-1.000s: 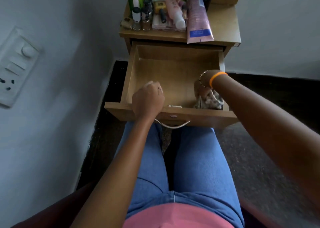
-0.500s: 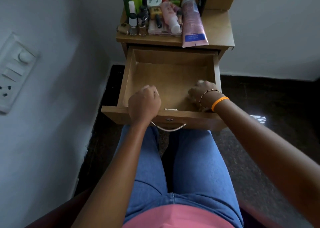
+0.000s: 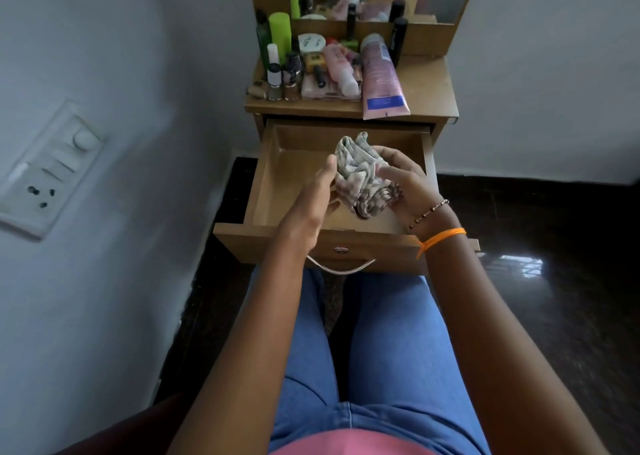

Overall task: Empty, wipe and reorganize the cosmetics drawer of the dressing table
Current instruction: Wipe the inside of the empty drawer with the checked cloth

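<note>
While the wipe step winds up: status below.
cloth: bunched cloth (image 3: 363, 181) held in the air above the open drawer (image 3: 277, 184), apart from its floor.
grip: right hand (image 3: 403, 186) curled round the cloth; left hand (image 3: 317, 200) flat-fingered against its side.
step: drawer is bare; looks like refolding between wipes.
next: probably restock from the cosmetics (image 3: 332, 70) on the tabletop (image 3: 433, 87).
change: a second ago the right hand rubbed the cloth on the drawer floor, left fist on the front edge; both have lifted.
</note>
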`<state>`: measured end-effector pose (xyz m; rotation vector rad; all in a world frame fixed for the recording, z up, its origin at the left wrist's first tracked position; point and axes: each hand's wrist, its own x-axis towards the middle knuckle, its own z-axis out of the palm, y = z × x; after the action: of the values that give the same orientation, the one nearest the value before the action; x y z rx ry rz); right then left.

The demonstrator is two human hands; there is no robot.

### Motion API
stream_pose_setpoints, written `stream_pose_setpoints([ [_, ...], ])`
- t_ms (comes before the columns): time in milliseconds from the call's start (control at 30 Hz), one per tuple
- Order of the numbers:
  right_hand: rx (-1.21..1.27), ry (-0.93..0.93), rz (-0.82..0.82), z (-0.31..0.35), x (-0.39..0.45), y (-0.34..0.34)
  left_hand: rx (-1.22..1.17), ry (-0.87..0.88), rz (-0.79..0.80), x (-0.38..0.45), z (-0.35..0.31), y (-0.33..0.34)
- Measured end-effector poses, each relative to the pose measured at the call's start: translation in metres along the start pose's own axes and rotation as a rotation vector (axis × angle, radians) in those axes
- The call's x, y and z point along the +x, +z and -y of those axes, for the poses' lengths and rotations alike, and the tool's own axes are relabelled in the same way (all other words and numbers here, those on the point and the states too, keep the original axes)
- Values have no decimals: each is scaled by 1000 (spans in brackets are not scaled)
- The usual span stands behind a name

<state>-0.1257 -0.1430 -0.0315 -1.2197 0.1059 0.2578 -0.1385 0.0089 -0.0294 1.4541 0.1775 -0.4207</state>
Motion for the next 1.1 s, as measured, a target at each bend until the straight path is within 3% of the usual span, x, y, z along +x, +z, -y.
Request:
stream_pose_setpoints([
  [100, 21, -79, 15, 5, -10, 13, -227, -15, 133, -6, -9, 1],
  [267, 57, -131, 110, 9, -29, 17, -363, 10, 166, -12, -7, 1],
  [367, -92, -281, -224, -1, -26, 21, -437, -34, 105, -11, -6, 3],
  [433, -276, -274, -437, -9, -21, 20, -535, -95, 60, -10, -4, 4],
  [533, -327, -88, -323, -20, -19, 24, -530, -115, 99, -13, -4, 5],
  [633, -134, -139, -274, -21, -18, 30, -413, -120, 103, -14, -2, 1],
  [700, -156, -163, -310, -19, -15, 29, -374, -128, 109, -13, -1, -3],
  [833, -226, 29, -206, -14, -11, 27, -270, -143, 106, -12, -3, -7],
  [933, -231, 131, -102, -10, -14, 23, -148, -79, -2, -7, -6, -6],
  [1100, -172, 97, 62, -11, -23, 9, -54, -38, -138, 6, -12, 6],
])
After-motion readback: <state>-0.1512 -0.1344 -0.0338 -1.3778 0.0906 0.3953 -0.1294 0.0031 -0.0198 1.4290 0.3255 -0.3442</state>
